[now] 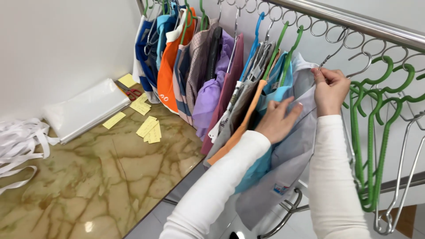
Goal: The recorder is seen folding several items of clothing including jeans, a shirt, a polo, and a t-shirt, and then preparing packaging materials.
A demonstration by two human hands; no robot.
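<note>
A: Item one, far left?

B: White straps (17, 141) heaped at the edge of the marble-patterned table (102, 177). Beside them, a flat clear plastic pouch (86, 110), then yellow paper slips (148, 128) scattered loose, and red-handled scissors (129, 92) lying near the wall.

A: Next, along the rail?

B: Metal rail (354, 22) with a row of rings. Garments hang from it packed close: a blue and white one (142, 53), an orange one (166, 75), a striped one (182, 88), a purple one (212, 93), a maroon one (230, 84), on green and blue hangers.

A: The hands?

B: Left hand (276, 119), fingers straight and flat, pressed against a light grey shirt (287, 168), with a turquoise garment (265, 155) just behind it. It grips nothing; it lies on the cloth. Right hand (330, 88), fingers pinched shut on the top of the grey shirt, at the hook of its wire hanger (330, 57), just under the rail.

A: Far right?

B: Empty green hangers (372, 132) and bare wire hangers (403, 168) dangling from the rings.
</note>
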